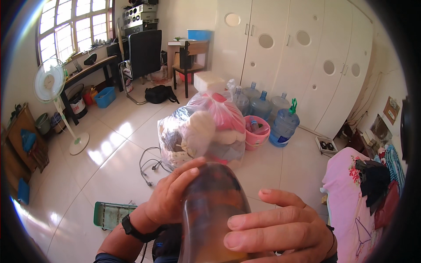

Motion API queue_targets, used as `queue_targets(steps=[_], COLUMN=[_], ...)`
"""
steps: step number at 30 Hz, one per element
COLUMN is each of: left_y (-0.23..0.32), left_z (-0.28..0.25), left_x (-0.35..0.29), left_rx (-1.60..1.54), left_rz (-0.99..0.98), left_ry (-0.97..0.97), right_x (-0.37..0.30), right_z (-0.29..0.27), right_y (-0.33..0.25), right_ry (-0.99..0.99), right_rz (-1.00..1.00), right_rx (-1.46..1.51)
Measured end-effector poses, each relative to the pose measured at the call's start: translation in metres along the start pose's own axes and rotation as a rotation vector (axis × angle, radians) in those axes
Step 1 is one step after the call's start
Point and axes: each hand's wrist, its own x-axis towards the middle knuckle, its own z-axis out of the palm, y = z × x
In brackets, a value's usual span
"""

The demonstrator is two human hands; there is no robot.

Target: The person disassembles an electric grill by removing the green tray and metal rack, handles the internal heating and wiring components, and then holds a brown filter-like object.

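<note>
A large, rounded, see-through brown bottle (215, 199) is close in front of me, its amber lower part running out of view at the bottom edge. My left hand (172, 189) wraps round its left side, with the fingertips near its top. On the right side, my right hand (280, 223) presses several fingers against the bottle's surface; its thumb side stands apart from it. Beyond the bottle, clear plastic bags stuffed with cloth and soft items (186, 136) and a pink-filled bag (219, 109) stand on the floor.
Blue water jugs (284, 127) and a pink bucket (255, 139) stand beside the bags. Black cables (151, 164) and a green-framed rack (109, 215) lie on the tiles. At left is a standing fan (55, 87); at right, a bed with pink cloth (344, 193).
</note>
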Motion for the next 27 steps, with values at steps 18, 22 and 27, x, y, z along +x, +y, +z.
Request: queue_targets(steps=[18,22,27], left_y=[-0.013,-0.007,-0.004], left_z=[-0.009,-0.001,-0.002], left_x=[0.015,0.035,0.041], left_rx=[0.176,0.116,0.109], left_rz=[0.183,0.262,0.262], left_ry=[0.049,0.046,0.05], right_x=[0.003,0.006,-0.011], right_z=[0.004,-0.009,0.008], right_y=[-0.019,-0.046,-0.017], right_ry=[0.068,0.083,0.132], right_rz=[0.272,0.331,0.025], right_rx=[0.061,-0.043,-0.079])
